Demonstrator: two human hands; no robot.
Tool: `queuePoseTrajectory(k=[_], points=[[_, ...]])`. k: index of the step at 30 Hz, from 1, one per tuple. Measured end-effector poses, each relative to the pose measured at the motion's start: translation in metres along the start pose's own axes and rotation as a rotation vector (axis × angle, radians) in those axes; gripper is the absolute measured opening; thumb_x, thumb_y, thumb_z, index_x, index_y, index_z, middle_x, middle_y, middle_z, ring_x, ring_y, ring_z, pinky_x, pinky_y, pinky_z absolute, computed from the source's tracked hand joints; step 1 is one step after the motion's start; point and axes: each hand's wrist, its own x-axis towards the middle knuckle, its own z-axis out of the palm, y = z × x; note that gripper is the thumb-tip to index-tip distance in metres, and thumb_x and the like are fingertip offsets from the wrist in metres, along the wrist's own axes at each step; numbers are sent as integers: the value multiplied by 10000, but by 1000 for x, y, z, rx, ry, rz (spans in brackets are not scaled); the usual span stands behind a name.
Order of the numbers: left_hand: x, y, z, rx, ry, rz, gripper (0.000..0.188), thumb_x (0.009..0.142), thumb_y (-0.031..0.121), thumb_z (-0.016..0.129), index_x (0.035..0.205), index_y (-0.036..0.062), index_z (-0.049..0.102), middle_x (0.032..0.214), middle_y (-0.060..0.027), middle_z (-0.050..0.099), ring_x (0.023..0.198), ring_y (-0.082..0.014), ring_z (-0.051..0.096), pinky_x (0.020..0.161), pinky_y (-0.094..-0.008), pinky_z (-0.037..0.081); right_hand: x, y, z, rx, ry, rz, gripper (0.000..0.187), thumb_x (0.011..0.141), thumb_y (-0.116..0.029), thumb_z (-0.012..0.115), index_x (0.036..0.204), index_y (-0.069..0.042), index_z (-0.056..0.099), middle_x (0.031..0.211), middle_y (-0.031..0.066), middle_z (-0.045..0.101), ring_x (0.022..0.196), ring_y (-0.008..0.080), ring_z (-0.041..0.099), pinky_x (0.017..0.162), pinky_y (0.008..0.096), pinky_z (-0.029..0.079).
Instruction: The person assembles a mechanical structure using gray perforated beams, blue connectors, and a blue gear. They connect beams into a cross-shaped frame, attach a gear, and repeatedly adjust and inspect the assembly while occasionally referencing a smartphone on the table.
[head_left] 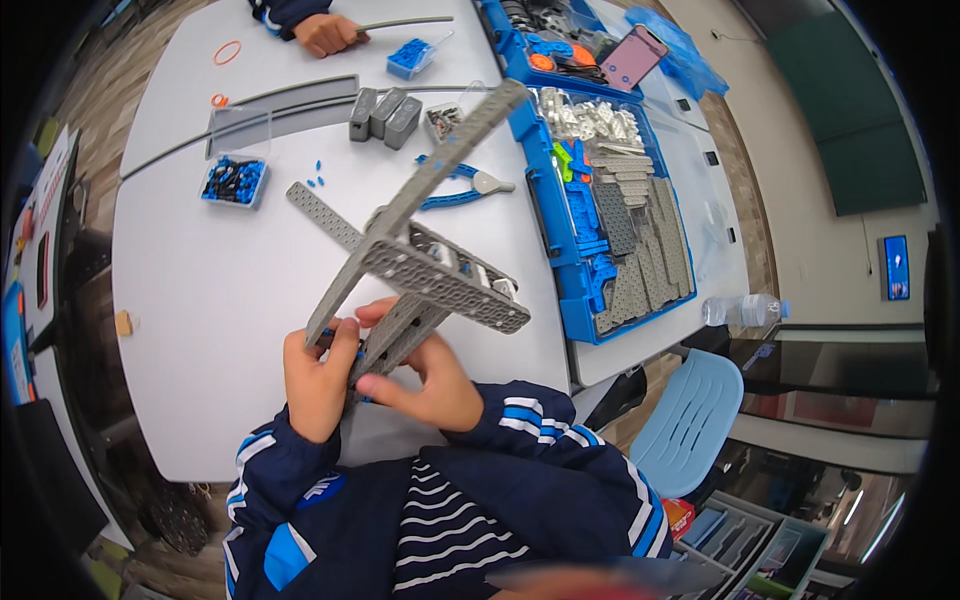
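Observation:
A frame of grey perforated construction beams (450, 275), with white parts set inside its wide section, is held up over the near edge of the table. My left hand (318, 375) is closed around the lower end of one beam, thumb pressed against it. On the other side, my right hand (435, 385) grips the lower beams between thumb and fingers. Small dark and blue connectors show between my hands, partly hidden. Beyond the frame lie blue-handled pliers (470, 187), partly covered by a long beam. A few loose blue pins (317, 180) lie to the left.
A clear box of blue and black pins (235, 182) stands left; grey blocks (385, 117) sit at centre. To the right are an open blue parts case (575, 315) and a bottle (745, 310). Across the table, another person's hand (328, 35) holds a thin grey strip.

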Motion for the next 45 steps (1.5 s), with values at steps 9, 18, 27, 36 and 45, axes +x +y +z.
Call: queuePoseTrajectory(k=[9,18,27,36,45], points=[[7,0,2,37,35,152,337,948,220,614,719,-28,612,546,3,513,536,-48,469,481,-274,366,3,7,-15,22,96,-62,443,892,-73,699,1284,21,517,1172,119,600,965,165,604,811,302,509],[8,-2,-1,200,218,358,254,879,215,651,833,-34,659,661,-127,590,590,-206,570,564,-341,446,7,12,-10,-24,59,-194,458,906,3,674,1317,15,472,1298,170,546,1156,226,578,1002,358,492],[10,-11,-9,416,183,432,146,888,87,653,959,-28,598,780,-110,625,683,-161,612,637,-291,489,6,14,-11,-6,64,-163,457,906,-12,683,1312,15,475,1293,169,558,1160,212,570,1012,357,477],[13,-15,-9,356,174,388,162,894,67,635,1008,-35,583,850,-112,677,746,-130,629,656,-285,503,8,17,-10,53,85,-145,432,904,6,674,1293,17,487,1277,158,567,1142,207,578,1002,354,483],[9,-7,-4,371,166,415,180,869,79,669,970,-34,573,799,-99,634,711,-132,614,613,-284,490,7,15,-7,57,78,-116,425,917,18,653,1303,20,475,1269,157,570,1150,222,585,1007,365,497]])
